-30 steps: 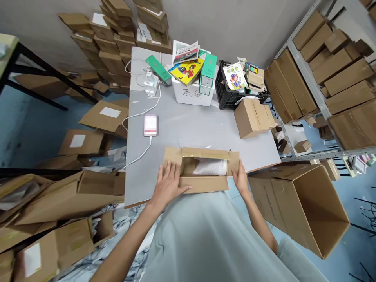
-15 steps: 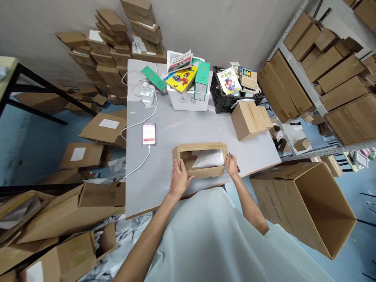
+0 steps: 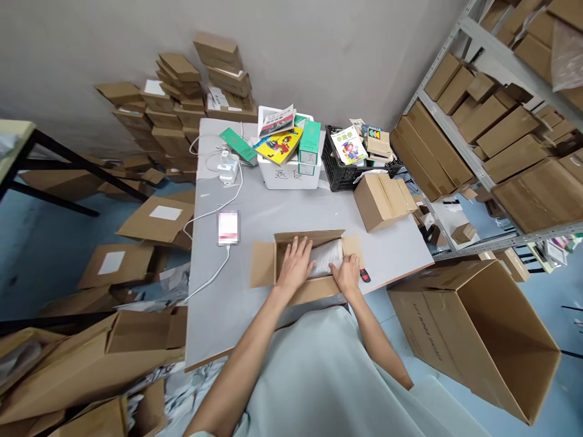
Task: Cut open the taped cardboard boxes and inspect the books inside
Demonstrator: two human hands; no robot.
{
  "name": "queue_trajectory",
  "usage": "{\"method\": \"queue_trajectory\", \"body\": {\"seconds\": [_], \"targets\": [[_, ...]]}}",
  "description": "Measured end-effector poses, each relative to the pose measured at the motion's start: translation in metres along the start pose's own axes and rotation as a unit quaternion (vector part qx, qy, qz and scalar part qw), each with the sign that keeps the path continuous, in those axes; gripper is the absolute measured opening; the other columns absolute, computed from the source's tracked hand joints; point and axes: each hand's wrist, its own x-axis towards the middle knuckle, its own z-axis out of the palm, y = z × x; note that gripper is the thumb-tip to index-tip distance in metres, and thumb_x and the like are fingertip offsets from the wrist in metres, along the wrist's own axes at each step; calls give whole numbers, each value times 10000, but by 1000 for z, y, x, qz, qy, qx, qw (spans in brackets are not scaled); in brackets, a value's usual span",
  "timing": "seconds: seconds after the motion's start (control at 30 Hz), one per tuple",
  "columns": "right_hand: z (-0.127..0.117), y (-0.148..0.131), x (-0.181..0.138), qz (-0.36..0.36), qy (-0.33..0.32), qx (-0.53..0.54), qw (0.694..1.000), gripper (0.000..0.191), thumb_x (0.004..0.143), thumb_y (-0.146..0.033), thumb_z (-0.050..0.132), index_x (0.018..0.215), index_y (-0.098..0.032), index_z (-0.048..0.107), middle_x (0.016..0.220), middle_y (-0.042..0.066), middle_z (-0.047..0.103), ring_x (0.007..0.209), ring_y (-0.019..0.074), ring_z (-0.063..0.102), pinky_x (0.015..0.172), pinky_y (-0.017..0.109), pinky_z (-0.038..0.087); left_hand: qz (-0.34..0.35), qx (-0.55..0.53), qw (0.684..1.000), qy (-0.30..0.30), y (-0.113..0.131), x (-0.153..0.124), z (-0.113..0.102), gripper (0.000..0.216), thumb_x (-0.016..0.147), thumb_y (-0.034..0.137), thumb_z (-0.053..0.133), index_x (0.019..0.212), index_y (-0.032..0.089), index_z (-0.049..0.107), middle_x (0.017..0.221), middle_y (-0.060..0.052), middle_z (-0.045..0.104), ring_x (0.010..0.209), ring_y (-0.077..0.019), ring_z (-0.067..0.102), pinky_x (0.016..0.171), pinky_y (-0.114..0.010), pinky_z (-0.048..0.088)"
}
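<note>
In the head view an open cardboard box (image 3: 314, 290) rests near the table's front edge, its side flaps folded outward. Inside lies a pale, wrapped item (image 3: 328, 258), partly covered by my hands. My left hand (image 3: 295, 265) reaches over the left part of the box with its fingers spread, holding nothing. At the right end, my right hand (image 3: 347, 276) grips the box edge, thumb toward the inside and fingers over the flap. A small red and black tool (image 3: 365, 275) lies just right of that hand; its kind is unclear.
A closed carton (image 3: 385, 200) stands right on the table (image 3: 218, 328). Behind are a white bin (image 3: 289, 177) and a black crate (image 3: 339, 176) with books. A cabled phone (image 3: 228, 227) lies left. A large open carton (image 3: 428, 321) stands right, beside shelves.
The box's end flaps now lie spread outward. My left hand has moved from the box's left front edge to over its inside, and my right hand has shifted left onto the right end.
</note>
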Motion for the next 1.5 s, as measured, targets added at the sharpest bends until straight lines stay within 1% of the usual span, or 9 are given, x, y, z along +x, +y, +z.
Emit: {"method": "queue_trajectory", "body": {"seconds": [0.17, 0.37, 0.57, 0.77, 0.87, 0.97, 1.2, 1.4, 1.5], "targets": [[-1, -18, 5, 36, -13, -20, 999, 491, 973, -389, 809, 1302, -28, 756, 1339, 330, 684, 1324, 465, 600, 1129, 548, 467, 7, 3, 1000, 2, -9, 13, -4, 619, 1045, 294, 550, 1643, 134, 570, 1790, -210, 454, 1725, -471, 283, 1348, -703, 341], [1, -32, 15, 69, -6, 12, 998, 335, 957, -225, 760, 1234, -41, 794, 1333, 350, 718, 1335, 472, 649, 1120, 545, 478, 15, -5, 1000, 3, -13, 6, 17, 606, 1023, 255, 542, 1615, 144, 604, 1789, -194, 463, 1708, -476, 322, 1330, -697, 372], [6, -48, 11, 30, -24, 37, 999, 197, 986, -255, 718, 1104, -134, 820, 1266, 263, 755, 1289, 439, 698, 1097, 506, 528, -11, -30, 999, -21, -11, -3, 40, 540, 1030, 224, 533, 1554, 172, 653, 1589, -209, 669, 1510, -402, 600, 1252, -599, 491], [12, -64, 5, 31, -26, 103, 994, 347, 1008, -303, 708, 1320, -162, 651, 1369, 210, 672, 1060, 342, 801, 924, 433, 612, -20, -62, 997, 27, -18, -4, 37, 580, 1025, 184, 492, 1589, 133, 620, 1547, -214, 690, 1473, -393, 614, 1268, -601, 477], [13, -69, 6, 38, -33, 107, 993, 528, 1010, -340, 722, 1468, -143, 551, 1411, 246, 700, 1123, 370, 811, 911, 427, 610, -30, -87, 995, 38, -22, -4, 31, 582, 1043, 178, 452, 1603, 136, 604, 1516, -196, 711, 1419, -362, 656, 1233, -572, 523], [9, -70, 5, 14, -76, 95, 993, 512, 1039, -268, 659, 1522, -134, 550, 1301, 227, 801, 1170, 372, 815, 942, 404, 589, -30, -124, 990, 56, -25, -6, 23, 589, 1050, 176, 426, 1613, 177, 599, 1537, -166, 706, 1446, -328, 650, 1240, -552, 534], [-26, -43, -25, -18, -33, 195, 980, 319, 1019, -319, 620, 1298, -198, 716, 1215, 152, 853, 1118, 345, 825, 968, 406, 601, -60, -220, 973, 43, -20, -23, -7, 655, 1049, 444, 613, 1664, 229, 543, 1670, -151, 618, 1554, -346, 583, 1298, -582, 483], [-85, -9, -65, 1, 46, 426, 904, 314, 962, -494, 689, 1122, -226, 721, 1029, 75, 825, 942, 273, 775, 862, 368, 634, -75, -284, 955, 27, 2, -29, -14, 672, 1054, 613, 620, 1598, 218, 599, 1666, -168, 613, 1571, -358, 568, 1322, -567, 456], [-120, 5, -80, 47, 45, 484, 872, 356, 948, -526, 747, 1118, -213, 741, 1004, 70, 813, 904, 261, 755, 802, 347, 628, -75, -370, 926, 10, 20, -27, -14, 788, 1063, 626, 617, 1718, 231, 428, 1749, -169, 525, 1628, -338, 512, 1330, -531, 457]]}}
